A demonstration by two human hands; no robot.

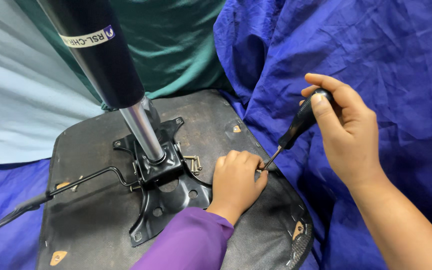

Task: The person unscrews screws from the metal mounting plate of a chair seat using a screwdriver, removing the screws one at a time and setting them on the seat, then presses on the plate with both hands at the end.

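1. While the right hand (348, 135) grips a black-handled screwdriver (301, 122), fingers wrapped tight around the handle and thumb pressed on its top, the thin metal shaft slants down and to the left from that hand.
2. Its tip meets the left hand (236, 180) at the fingertips, on the underside of an upturned chair seat (96, 225).
3. That left hand is curled into a loose fist resting on the seat, thumb and forefinger pinched together at the screwdriver's tip; whatever small thing they pinch is too hidden to tell. A purple sleeve (191, 242) covers its wrist.
4. Just left of the left hand lies a small cluster of loose screws (193, 162), touching the seat's dark fabric.
5. Further left of those sits the black metal mounting plate (168, 197), bolted flat on the seat, with the shiny gas-lift column (143, 132) rising from its middle into a thick black cylinder (98, 50).
6. A bent lever rod (83, 178) runs out from the plate, away from both hands.
7. Blue cloth (376, 55) is heaped behind and beneath the right hand; green cloth (176, 40) hangs beyond the column.
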